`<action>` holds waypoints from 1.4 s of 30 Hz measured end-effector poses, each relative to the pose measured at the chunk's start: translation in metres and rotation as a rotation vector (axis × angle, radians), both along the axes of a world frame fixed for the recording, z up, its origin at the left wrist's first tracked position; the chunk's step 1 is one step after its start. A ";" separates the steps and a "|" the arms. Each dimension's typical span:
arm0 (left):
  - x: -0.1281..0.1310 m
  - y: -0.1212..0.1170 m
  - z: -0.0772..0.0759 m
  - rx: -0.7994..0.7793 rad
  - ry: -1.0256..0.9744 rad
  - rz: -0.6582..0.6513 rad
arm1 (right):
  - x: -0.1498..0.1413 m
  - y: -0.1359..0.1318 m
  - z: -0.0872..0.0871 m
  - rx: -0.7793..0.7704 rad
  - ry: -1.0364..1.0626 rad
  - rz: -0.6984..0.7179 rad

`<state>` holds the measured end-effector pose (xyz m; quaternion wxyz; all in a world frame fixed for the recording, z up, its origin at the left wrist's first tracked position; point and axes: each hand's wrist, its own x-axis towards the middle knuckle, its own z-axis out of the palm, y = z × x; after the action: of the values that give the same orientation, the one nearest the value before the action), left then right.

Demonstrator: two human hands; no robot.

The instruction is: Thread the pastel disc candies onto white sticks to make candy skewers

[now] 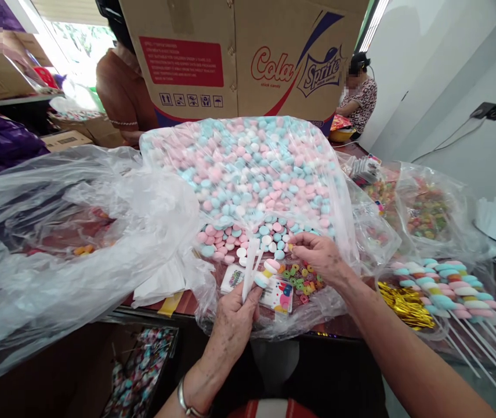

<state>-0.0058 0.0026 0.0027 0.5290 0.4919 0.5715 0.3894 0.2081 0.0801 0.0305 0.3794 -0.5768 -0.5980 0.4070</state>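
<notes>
Left hand (pixel 235 310) closed around white sticks (pixel 251 264); short stack of sweets (pixel 267 273) at its thumb. Gummy rings (pixel 305 283) between hands, nearer the right. Right hand (pixel 319 253), apart from left, pinches small yellow candy (pixel 290 247). Beyond: loose pastel sweets (pixel 267 239), clear bag (pixel 248 168) of same, cardboard box (pixel 195 107).

At centre, one left hand (pixel 234 310) and one right hand (pixel 317 254); below centre, two cards (pixel 282 296); bottom, one bracelet (pixel 181 395); top, one printed carton (pixel 269 29); upper right, two wall sockets (pixel 482 110); lower right, one heap of gold ties (pixel 404 305); mid-frame candies (pixel 248 191) are too many to count.
</notes>
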 end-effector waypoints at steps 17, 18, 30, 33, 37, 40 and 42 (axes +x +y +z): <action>0.002 0.001 0.014 0.027 0.027 -0.021 | 0.003 -0.003 0.011 0.051 0.145 0.264; 0.002 0.001 0.015 0.033 0.022 -0.023 | 0.004 -0.003 0.013 0.082 0.106 0.292; -0.002 -0.002 0.005 0.039 -0.015 -0.102 | 0.010 -0.007 0.009 -0.009 0.100 0.430; -0.003 -0.002 0.005 0.046 -0.002 -0.106 | 0.002 -0.014 0.005 -0.025 0.135 0.478; -0.002 -0.002 0.007 0.056 0.006 -0.065 | -0.008 -0.019 0.007 -0.082 0.218 0.437; -0.001 -0.002 0.007 0.054 -0.020 -0.004 | -0.005 -0.011 0.013 -0.088 0.300 0.294; -0.001 -0.002 0.003 0.041 -0.060 0.029 | 0.001 0.001 0.017 0.002 0.228 0.127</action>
<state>-0.0066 0.0007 0.0059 0.5300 0.4822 0.5544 0.4233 0.2095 0.0807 0.0472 0.4190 -0.4874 -0.5866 0.4927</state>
